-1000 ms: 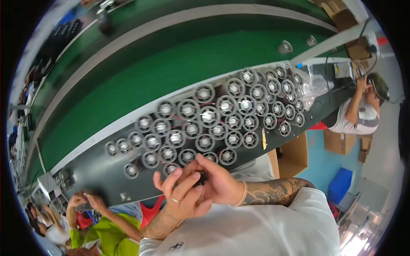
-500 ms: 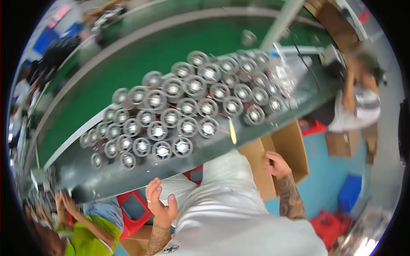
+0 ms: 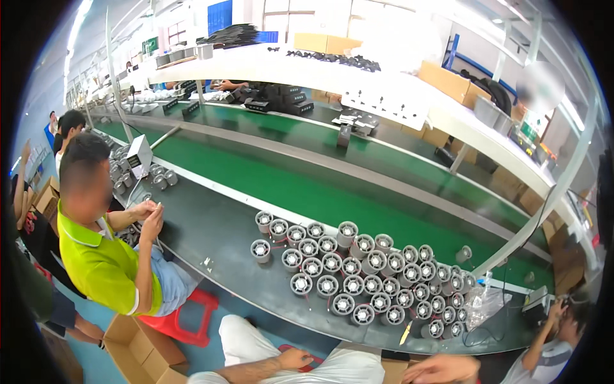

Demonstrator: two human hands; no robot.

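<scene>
My left hand lies on my thigh in the white trousers, fingers loosely stretched, with nothing seen in it. At the lower edge my right hand is held over the lap just short of the workbench, its fingers pointing left and partly cut off by the frame; nothing shows in it. Ahead on the dark bench stand several grey cylindrical parts with fan-like spoked tops and thin red wires. A screwdriver with a yellow handle lies near the bench's front edge, the nearest tool to my right hand.
A green conveyor belt runs behind the bench. At left a person in a lime shirt sits on a red stool beside an open cardboard box. A clear plastic bag and another person are at right.
The view has lifted and turned left, bringing in the conveyor and far shelves. My left hand has come down from the air onto my thigh; my right hand now shows at the lower edge.
</scene>
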